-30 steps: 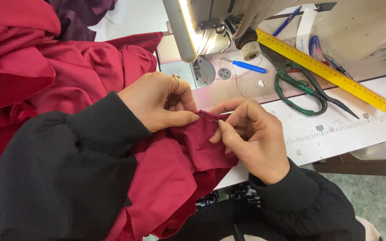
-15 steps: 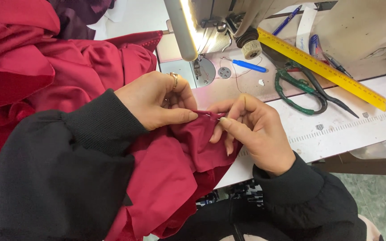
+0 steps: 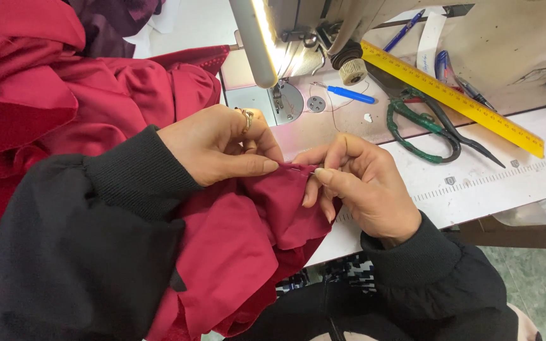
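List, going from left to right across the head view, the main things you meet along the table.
Red fabric → left hand → right hand → green-handled scissors → far end of the yellow ruler.
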